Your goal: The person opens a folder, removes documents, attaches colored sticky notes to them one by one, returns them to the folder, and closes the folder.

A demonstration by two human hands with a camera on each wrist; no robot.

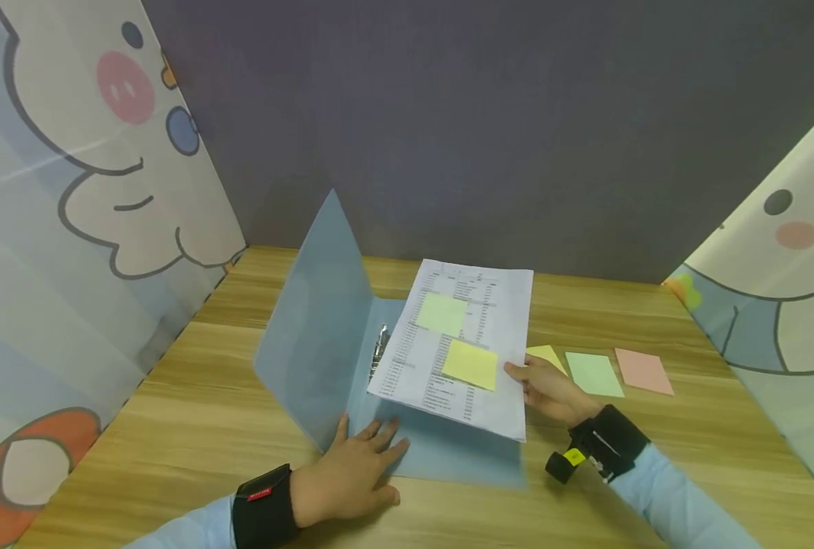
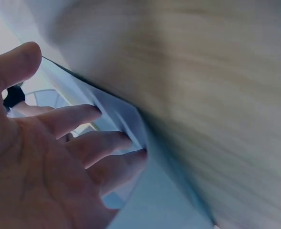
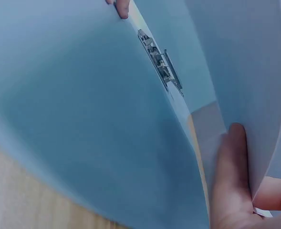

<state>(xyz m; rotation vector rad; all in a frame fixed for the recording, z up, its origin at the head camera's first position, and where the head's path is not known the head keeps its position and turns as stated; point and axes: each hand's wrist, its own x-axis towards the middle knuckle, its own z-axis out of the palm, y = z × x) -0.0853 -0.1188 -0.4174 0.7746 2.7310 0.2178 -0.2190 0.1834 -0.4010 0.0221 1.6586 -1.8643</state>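
Observation:
A light blue folder (image 1: 324, 320) lies opened on the table, its left cover standing up. A metal clip (image 1: 379, 351) runs along the inside near the spine; the right wrist view shows this clip (image 3: 158, 62) too. My right hand (image 1: 554, 390) pinches the right edge of printed sheets (image 1: 506, 313), thumb on top, holding them tilted over the folder. A pale green sticky note (image 1: 442, 314) and a yellow sticky note (image 1: 471, 364) sit on the top sheet. My left hand (image 1: 348, 476), fingers spread, rests at the folder's near edge by the spine.
To the right of the sheets lie a yellow note pad (image 1: 548, 357), partly hidden by my right hand, a green pad (image 1: 594, 374) and a pink pad (image 1: 643, 371). A dark panel (image 1: 448, 137) backs the wooden table (image 1: 221, 381); cartoon-printed panels stand on both sides.

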